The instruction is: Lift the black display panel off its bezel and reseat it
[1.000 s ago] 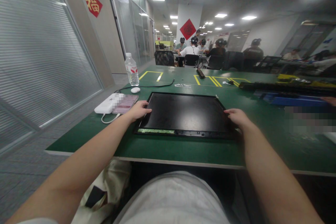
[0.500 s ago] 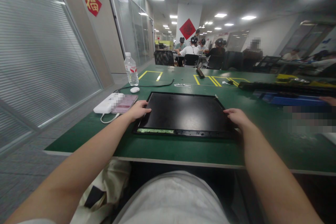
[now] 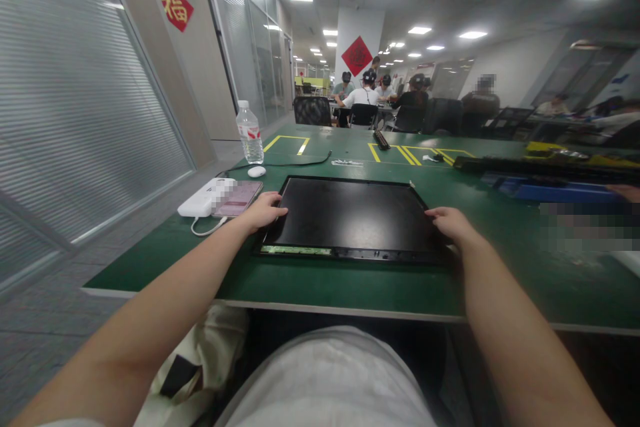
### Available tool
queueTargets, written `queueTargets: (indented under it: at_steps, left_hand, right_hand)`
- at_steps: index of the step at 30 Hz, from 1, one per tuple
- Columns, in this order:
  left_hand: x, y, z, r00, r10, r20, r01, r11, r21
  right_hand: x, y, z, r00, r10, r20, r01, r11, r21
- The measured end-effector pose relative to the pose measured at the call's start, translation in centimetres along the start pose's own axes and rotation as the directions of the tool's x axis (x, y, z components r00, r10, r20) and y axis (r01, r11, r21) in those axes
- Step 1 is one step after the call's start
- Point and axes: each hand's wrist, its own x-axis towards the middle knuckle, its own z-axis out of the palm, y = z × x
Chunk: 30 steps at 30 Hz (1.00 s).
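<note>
A flat black screen panel (image 3: 353, 213) lies on the green table (image 3: 320, 283) right in front of me, a strip of green circuit board along its near edge. My left hand (image 3: 263, 211) curls round its left edge, fingers closed over the rim. At the right edge my right hand (image 3: 451, 223) grips the panel the same way. A pink phone (image 3: 238, 197) on a white power bank (image 3: 204, 201) lies just left of my left hand.
A water bottle (image 3: 249, 132), a white mouse (image 3: 257, 171) and a black cable (image 3: 295, 162) lie at the back left. Blue and black trays (image 3: 545, 177) stand at the right. Yellow tape marks the far table. Several people sit at a far desk (image 3: 373, 90). A cloth bag (image 3: 195, 363) rests by my lap.
</note>
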Motion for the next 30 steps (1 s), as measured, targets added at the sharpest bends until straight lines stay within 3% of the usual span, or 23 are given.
queueTargets:
  at_steps: [7, 13, 17, 22, 30]
  left_hand:
    - [-0.6, 0.4, -0.3, 0.995, 0.076, 0.069, -0.088, 0.979, 0.184]
    - [-1.2, 0.9, -1.6, 0.937, 0.298, 0.184, -0.344, 0.88, 0.327]
    - [-2.1, 1.6, -2.8, 0.853, 0.392, 0.345, -0.489, 0.833, 0.26]
    - [-2.9, 2.1, -3.8, 0.772, 0.399, 0.495, -0.542, 0.82, 0.183]
    - [-3.0, 2.6, -4.2, 0.718, 0.466, 0.517, -0.596, 0.795, 0.112]
  right_hand:
    - [0.3, 0.1, 0.2, 0.998, -0.048, -0.034, 0.045, 0.996, -0.081]
    - [0.5, 0.2, 0.1, 0.997, -0.064, -0.03, 0.06, 0.992, -0.113]
    - [0.3, 0.2, 0.0, 0.999, -0.04, -0.023, 0.038, 0.994, -0.106]
    - [0.2, 0.1, 0.1, 0.999, -0.034, -0.007, 0.033, 0.996, -0.086]
    - [0.0, 0.0, -0.1, 1.0, -0.031, 0.003, 0.031, 0.995, -0.098]
